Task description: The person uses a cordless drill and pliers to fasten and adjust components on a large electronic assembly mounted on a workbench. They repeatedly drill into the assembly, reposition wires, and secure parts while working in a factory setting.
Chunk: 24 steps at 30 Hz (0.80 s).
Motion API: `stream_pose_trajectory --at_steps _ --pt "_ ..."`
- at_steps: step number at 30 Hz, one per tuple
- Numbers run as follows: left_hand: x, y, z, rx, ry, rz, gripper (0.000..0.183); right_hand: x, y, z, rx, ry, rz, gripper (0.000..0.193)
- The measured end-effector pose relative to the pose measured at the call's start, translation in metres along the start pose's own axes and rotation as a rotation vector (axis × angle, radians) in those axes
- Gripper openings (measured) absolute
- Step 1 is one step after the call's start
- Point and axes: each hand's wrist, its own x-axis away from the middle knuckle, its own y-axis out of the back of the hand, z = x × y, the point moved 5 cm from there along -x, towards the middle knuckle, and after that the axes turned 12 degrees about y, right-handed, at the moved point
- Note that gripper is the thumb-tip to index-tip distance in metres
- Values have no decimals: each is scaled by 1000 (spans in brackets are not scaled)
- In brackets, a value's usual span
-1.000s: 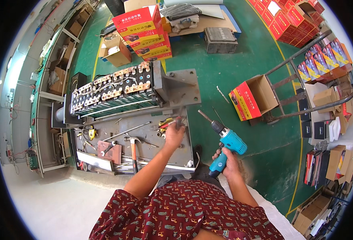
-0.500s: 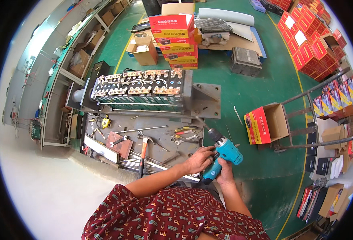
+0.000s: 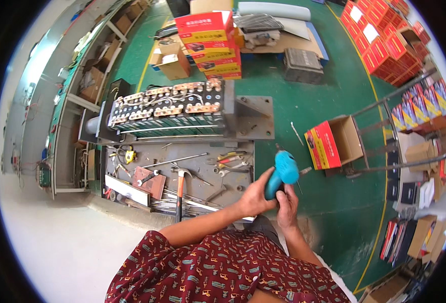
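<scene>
A teal cordless drill (image 3: pixel 286 168) is held up in front of me, past the right end of the tool-strewn bench. Its rounded back end is turned toward me, and the chuck is mostly hidden behind the body. My left hand (image 3: pixel 256 197) is closed around the drill's handle from the left. Against the handle's lower right side, my right hand (image 3: pixel 287 206) is closed with its thumb pointing up; its other fingers are partly hidden. On the bench, a hammer (image 3: pixel 180 194) with an orange and black handle is the nearest large tool, left of my hands.
A long battery pack (image 3: pixel 167 113) with copper links sits behind the bench (image 3: pixel 192 177), which carries pliers (image 3: pixel 230 159), wrenches and rods. An open red-yellow carton (image 3: pixel 324 146) lies beside a hand cart (image 3: pixel 410 164) at right. Stacked cartons (image 3: pixel 210 48) and a dark grey case (image 3: pixel 302 65) stand farther back.
The drill has swung from pointing up-left to pointing away, its back end now toward me. My left hand has moved from near the chuck to the handle. The view has shifted slightly.
</scene>
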Motion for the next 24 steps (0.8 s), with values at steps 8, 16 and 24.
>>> stream_pose_trajectory --at_steps 8,16,24 --pt "66 60 6 250 78 58 71 22 76 -37 -109 -297 -213 66" --pt "94 93 93 266 226 -248 52 88 94 -109 -216 -1017 -250 34" --pt "121 97 103 238 259 -257 35 -32 -3 -69 -426 -701 135 40"
